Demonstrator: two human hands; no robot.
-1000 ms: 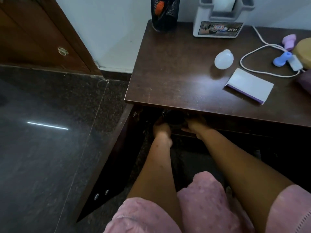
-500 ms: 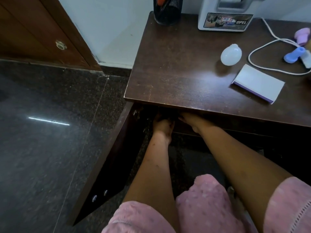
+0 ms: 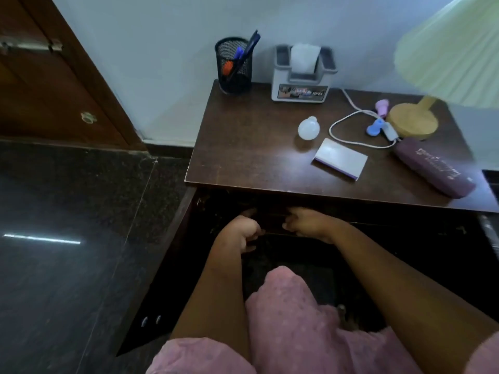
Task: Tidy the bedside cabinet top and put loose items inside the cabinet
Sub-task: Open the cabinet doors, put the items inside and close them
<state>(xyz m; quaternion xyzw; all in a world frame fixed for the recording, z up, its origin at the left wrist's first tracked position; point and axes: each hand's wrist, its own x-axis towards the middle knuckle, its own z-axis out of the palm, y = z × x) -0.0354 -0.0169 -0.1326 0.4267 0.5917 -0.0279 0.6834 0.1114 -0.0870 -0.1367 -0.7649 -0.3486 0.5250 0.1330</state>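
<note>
A dark brown wooden bedside cabinet (image 3: 243, 147) fills the upper right of the frame, its left door (image 3: 151, 292) swung open toward the lower left over the dark speckled stone floor (image 3: 67, 211). Below the cabinet top's front edge, at centre frame, the left hand (image 3: 240, 232) and right hand (image 3: 307, 222) reach into the shadowed opening, near each other; both have fingers curled, but the dark hides whether they grip anything, so I cannot tell. On top, along the back edge, stand a black mesh pen holder (image 3: 234, 67) with pens and a grey tissue dispenser (image 3: 302, 76). Further forward lie a translucent white bulb-shaped object (image 3: 309, 128), a white rectangular notepad with a purple edge (image 3: 340, 158), a looped white cable (image 3: 348, 125), a small blue plastic piece (image 3: 374, 127) and a pink one (image 3: 382, 107). At the right, a purple cylindrical pouch (image 3: 434, 168) lies just in front of the round wooden base (image 3: 413, 120) of a lamp with a pale green pleated shade (image 3: 453, 49).
</note>
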